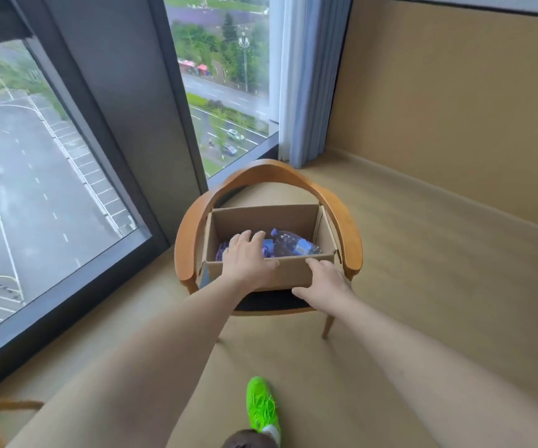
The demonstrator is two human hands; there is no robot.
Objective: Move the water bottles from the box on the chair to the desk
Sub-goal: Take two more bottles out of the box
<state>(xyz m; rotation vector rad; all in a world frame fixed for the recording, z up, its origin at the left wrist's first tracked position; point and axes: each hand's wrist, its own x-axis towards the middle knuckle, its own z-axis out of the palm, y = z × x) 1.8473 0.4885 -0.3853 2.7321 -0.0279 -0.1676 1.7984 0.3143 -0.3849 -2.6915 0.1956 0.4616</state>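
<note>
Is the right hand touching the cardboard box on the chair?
Touching. The head view shows the right hand pressed on the near outer wall of the cardboard box.

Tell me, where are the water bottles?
The water bottles lie inside the cardboard box on the wooden chair by the window, beside the left hand.

We can read no text, brand or number anywhere. The water bottles (288,245) lying in the cardboard box (261,218) carry blue labels, but whatever is printed on them is too small and blurred for us to make out. The box walls show us plain brown card. Through the window (34,176) at far left, we see only white painted lines on the road, no lettering.
</note>
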